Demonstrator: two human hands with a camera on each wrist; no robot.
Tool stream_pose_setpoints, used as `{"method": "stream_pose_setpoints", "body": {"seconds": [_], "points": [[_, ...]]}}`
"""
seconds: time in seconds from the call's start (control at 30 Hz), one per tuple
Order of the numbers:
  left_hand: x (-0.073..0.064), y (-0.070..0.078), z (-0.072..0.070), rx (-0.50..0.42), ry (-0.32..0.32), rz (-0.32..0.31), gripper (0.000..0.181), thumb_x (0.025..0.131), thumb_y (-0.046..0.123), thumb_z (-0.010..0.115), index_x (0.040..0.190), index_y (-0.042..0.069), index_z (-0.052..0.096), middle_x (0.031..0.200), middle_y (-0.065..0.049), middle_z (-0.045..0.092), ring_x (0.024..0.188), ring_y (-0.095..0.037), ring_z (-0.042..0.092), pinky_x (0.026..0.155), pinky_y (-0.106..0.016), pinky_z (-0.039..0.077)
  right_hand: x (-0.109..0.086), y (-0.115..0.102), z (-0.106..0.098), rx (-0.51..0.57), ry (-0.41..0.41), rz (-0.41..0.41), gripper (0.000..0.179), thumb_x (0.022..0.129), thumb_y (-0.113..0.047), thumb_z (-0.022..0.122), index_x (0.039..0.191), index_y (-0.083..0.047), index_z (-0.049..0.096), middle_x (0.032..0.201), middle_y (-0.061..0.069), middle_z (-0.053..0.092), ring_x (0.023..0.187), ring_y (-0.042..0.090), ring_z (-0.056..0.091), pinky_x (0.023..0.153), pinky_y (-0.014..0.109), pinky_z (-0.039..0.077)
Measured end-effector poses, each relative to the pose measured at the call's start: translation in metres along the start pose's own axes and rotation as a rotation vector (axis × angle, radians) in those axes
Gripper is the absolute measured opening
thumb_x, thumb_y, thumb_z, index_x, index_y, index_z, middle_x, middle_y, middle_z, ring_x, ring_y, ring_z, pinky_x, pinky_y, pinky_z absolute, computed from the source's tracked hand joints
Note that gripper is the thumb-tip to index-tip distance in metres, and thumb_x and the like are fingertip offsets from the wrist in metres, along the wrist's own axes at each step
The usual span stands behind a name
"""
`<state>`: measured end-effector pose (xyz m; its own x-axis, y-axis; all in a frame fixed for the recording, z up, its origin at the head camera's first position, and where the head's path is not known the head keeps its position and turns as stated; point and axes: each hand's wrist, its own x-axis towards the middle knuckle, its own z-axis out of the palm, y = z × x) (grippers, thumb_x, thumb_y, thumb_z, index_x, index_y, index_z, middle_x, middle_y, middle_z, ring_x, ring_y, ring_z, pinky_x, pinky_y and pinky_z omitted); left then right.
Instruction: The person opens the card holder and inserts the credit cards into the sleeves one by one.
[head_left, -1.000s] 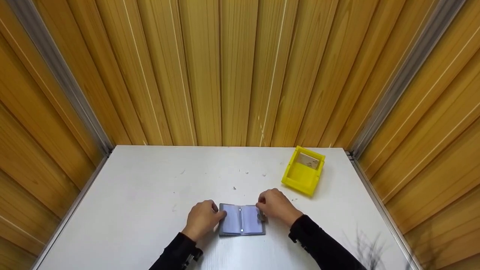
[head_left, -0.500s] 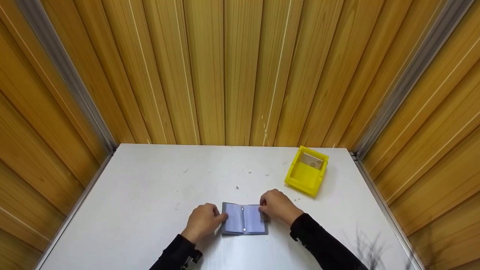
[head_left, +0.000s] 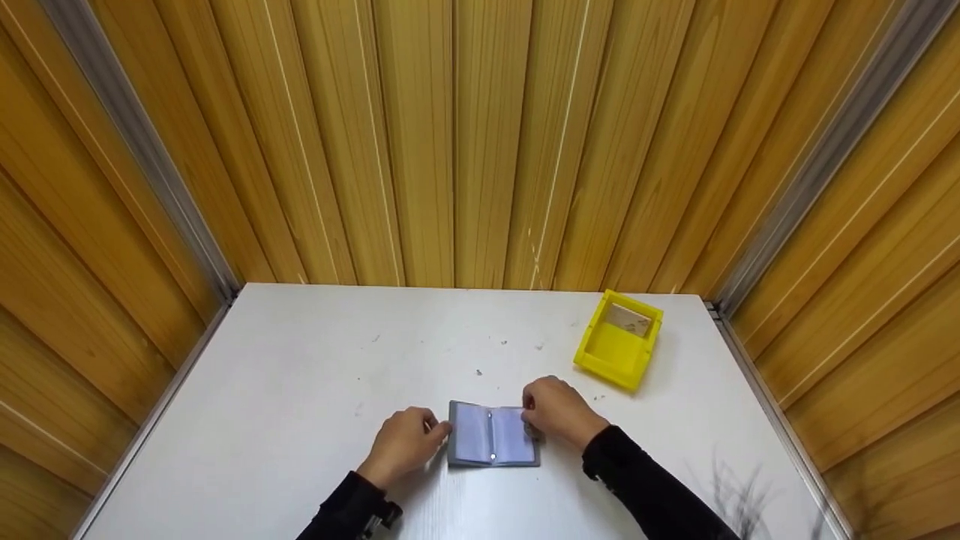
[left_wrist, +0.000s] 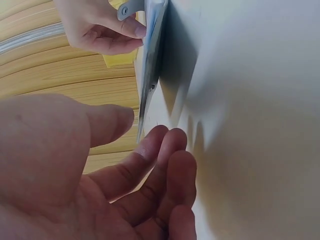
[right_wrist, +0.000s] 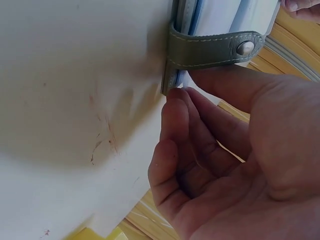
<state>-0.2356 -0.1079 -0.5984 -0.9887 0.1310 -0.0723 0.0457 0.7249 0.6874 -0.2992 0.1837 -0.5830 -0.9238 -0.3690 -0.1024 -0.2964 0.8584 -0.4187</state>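
Note:
A small grey card holder lies spread on the white table, its pale, bluish clear sleeves facing up. Its snap strap stands out from the right-hand cover in the right wrist view. With thumb and fingertips, my right hand pinches the holder's upper right edge. My left hand is beside the left edge. There, in the left wrist view, the thumb and fingers are parted close to the cover's edge, without gripping it. Several of the right fingertips are hidden in the head view.
Towards the back right of the white table stands a yellow tray, with a flat pale card-like piece at its far end. Wood-look panels enclose the table at the back and sides. Small marks dot the tabletop.
The left thumb has slipped off the holder's left cover and now sits at its edge. My right hand keeps its pinch. The whole head view has shifted slightly.

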Motion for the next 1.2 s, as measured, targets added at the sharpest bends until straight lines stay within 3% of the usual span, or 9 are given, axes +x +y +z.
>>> {"method": "stream_pose_setpoints", "body": {"seconds": [0.2, 0.53, 0.77, 0.97, 1.2], "points": [[0.0, -0.001, 0.002, 0.007, 0.019, 0.035, 0.03, 0.102, 0.033, 0.074, 0.078, 0.016, 0.07, 0.064, 0.006, 0.058, 0.061, -0.014, 0.054, 0.06, -0.031, 0.04, 0.001, 0.001, 0.0, -0.017, 0.0, -0.029, 0.019, 0.095, -0.013, 0.079, 0.078, -0.014, 0.071, 0.078, -0.002, 0.061, 0.08, 0.016, 0.056, 0.076, 0.036, 0.049], [0.001, 0.004, 0.002, 0.01, 0.005, 0.012, 0.03, 0.101, 0.034, 0.074, 0.078, 0.017, 0.07, 0.069, 0.003, 0.063, 0.063, -0.015, 0.055, 0.062, -0.033, 0.041, -0.001, -0.004, -0.007, 0.003, 0.046, -0.068, 0.017, 0.098, -0.013, 0.077, 0.083, -0.011, 0.085, 0.078, -0.002, 0.074, 0.075, 0.013, 0.061, 0.077, 0.038, 0.055], [0.0, 0.009, -0.005, -0.033, -0.013, 0.032, 0.03, 0.103, 0.035, 0.073, 0.081, 0.016, 0.071, 0.068, 0.005, 0.068, 0.059, -0.013, 0.057, 0.06, -0.031, 0.042, 0.0, -0.009, -0.01, 0.024, 0.055, -0.07, 0.013, 0.095, -0.017, 0.077, 0.083, -0.012, 0.079, 0.08, -0.002, 0.07, 0.078, 0.015, 0.06, 0.078, 0.038, 0.054], [0.001, 0.012, -0.007, -0.054, -0.031, 0.046, 0.028, 0.103, 0.033, 0.074, 0.082, 0.015, 0.07, 0.069, 0.005, 0.071, 0.058, -0.012, 0.061, 0.059, -0.031, 0.045, 0.003, -0.015, -0.011, 0.1, 0.023, 0.002, 0.013, 0.096, -0.023, 0.075, 0.086, -0.015, 0.075, 0.082, -0.001, 0.066, 0.081, 0.017, 0.058, 0.075, 0.034, 0.051], [0.004, 0.011, -0.005, -0.022, -0.007, 0.022, 0.028, 0.1, 0.033, 0.076, 0.079, 0.016, 0.07, 0.068, 0.006, 0.063, 0.064, -0.013, 0.056, 0.062, -0.031, 0.041, 0.01, -0.021, -0.012, 0.236, 0.039, -0.026, 0.014, 0.094, -0.019, 0.074, 0.084, -0.011, 0.078, 0.078, -0.002, 0.071, 0.07, 0.012, 0.06, 0.065, 0.029, 0.051]]}}
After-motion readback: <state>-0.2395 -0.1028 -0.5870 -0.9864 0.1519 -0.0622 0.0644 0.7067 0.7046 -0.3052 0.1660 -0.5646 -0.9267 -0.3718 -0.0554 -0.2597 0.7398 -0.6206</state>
